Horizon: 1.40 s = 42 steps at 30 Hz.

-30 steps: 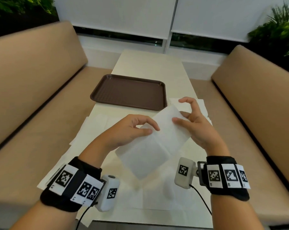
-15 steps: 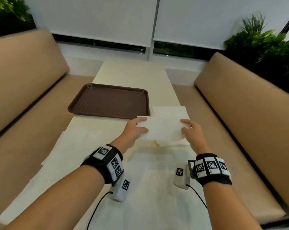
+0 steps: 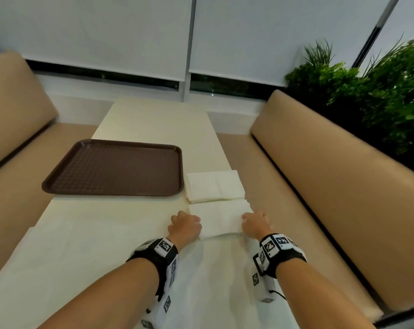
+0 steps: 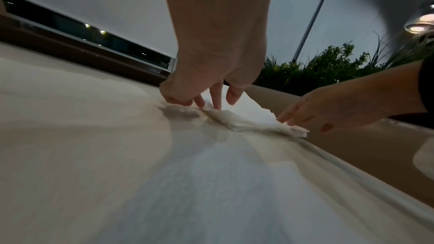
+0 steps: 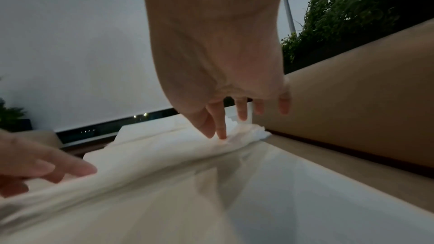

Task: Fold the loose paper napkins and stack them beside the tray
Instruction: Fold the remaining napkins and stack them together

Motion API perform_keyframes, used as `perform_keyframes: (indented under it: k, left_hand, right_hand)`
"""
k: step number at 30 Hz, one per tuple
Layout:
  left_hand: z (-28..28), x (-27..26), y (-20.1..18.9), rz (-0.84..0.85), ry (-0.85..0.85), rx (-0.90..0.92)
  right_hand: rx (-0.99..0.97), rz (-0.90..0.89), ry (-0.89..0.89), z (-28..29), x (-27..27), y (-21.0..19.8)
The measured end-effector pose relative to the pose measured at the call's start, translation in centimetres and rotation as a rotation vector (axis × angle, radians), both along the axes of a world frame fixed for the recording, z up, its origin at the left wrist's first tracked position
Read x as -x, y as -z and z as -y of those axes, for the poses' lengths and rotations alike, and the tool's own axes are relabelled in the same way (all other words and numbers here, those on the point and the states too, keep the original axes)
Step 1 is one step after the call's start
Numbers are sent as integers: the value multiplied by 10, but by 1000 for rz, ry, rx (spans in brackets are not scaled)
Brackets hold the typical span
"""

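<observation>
So both hands are working on one folded napkin [image 3: 219, 218] that's lying flat on the table [image 3: 153, 124], just in front of the stack of folded napkins [image 3: 214, 186] sitting right beside the brown tray [image 3: 113, 168] on its right side. Left hand [image 3: 185, 225] is sitting at the napkin's left end, fingers bent down with the tips pressing on the paper, and in the left wrist view it's looking more like pressing than pinching, so I can't tell for sure if it's actually gripping. Right hand [image 3: 256, 222] is doing the same on the right end, thumb and index finger coming down onto the edge while the other fingers are hanging loose. More loose napkins [image 3: 65, 252] are lying spread out nearer the person. Tan benches [image 3: 332, 176] are running along both sides.
</observation>
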<state>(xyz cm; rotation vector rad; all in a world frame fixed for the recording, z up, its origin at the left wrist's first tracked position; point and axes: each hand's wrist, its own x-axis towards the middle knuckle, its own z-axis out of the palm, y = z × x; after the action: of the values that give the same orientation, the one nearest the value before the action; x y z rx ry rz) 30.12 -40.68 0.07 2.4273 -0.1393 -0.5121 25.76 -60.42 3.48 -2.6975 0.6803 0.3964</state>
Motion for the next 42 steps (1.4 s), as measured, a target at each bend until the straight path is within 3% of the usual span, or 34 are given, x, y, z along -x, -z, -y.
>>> perform_keyframes:
  k: [3, 7, 10, 13, 16, 18, 21, 26, 32, 35, 38, 42]
  left_hand:
    - [-10, 4, -13, 33, 75, -7]
    - [-50, 13, -61, 64, 49, 321]
    - [-108, 41, -99, 113, 70, 495]
    - [-176, 84, -114, 165, 8, 528]
    - [-242, 135, -108, 139, -103, 560]
    - [-279, 167, -95, 112, -201, 547]
    - [-317, 212, -73, 68, -332, 528]
    - [-350, 263, -39, 53, -514, 570]
    - [-365, 290, -22, 59, -628, 585]
    - [-367, 294, -30, 88, -637, 610]
    - [-373, 294, -33, 103, -637, 627]
    - [-379, 292, -38, 176, -628, 661]
  right_hand:
    - [-32, -37, 18, 1, 3, 1]
    - [-58, 136, -3, -22, 4, -28]
    - [-8, 254, -169, -68, 12, -54]
    - [-115, 138, -452, -121, 24, -54]
    - [-176, -58, -731, -176, 39, -41]
    - [-166, -161, -823, -211, 47, -30]
    - [-86, -202, -838, -249, 54, -13]
    - [43, -99, -801, -279, 64, -2]
    - [-26, -103, -810, -294, 69, 0]
    - [8, -2, -941, -303, 69, -4]
    - [2, -61, -1068, -313, 70, -3]
    - [-4, -125, -1062, -316, 68, -1]
